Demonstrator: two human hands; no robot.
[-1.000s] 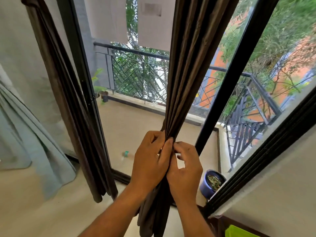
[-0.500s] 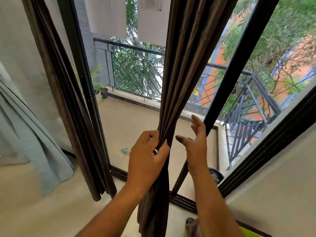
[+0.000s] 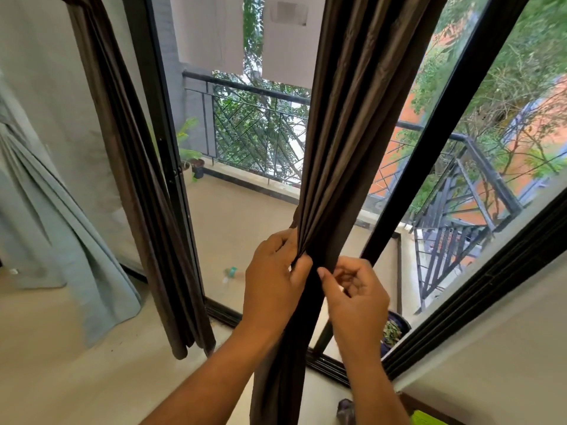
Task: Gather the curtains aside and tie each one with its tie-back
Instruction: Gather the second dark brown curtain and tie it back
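Two brown curtains hang at the glass door. The centre curtain [image 3: 340, 142] is bunched into narrow pleats and pulled in at mid-height; the left curtain [image 3: 135, 179] hangs against the door frame [image 3: 153, 124] in a loose column. No tie-back can be identified on either curtain, so both ties appear outstanding. Judged from this, gathering of the centre curtain is nearly complete and tying has not begun; the left curtain seems gathered but unfastened.

The left hand [image 3: 273, 280] grips the pleated bundle, fingers and thumb wrapped around the fabric. The right hand [image 3: 356, 292] is just beside it, on the right edge of the bundle. Its thumb presses against the cloth and its fingers are curled; whether they hold a fold, a cord or nothing cannot be determined.

Room, in descending order: a pale wall [image 3: 46, 72] at left and a second wall at lower right; a beige floor [image 3: 61, 348]; a grey-green cloth [image 3: 55, 216] draped to the floor at far left. Beyond the glass lies a balcony with a metal railing [image 3: 254, 124], trees and an orange building behind it. A potted plant [image 3: 191, 161] stands in the far balcony corner. A blue pot [image 3: 395, 328] sits near the door track, right of the hands. A small bottle-like item [image 3: 231, 273] lies on the balcony floor.
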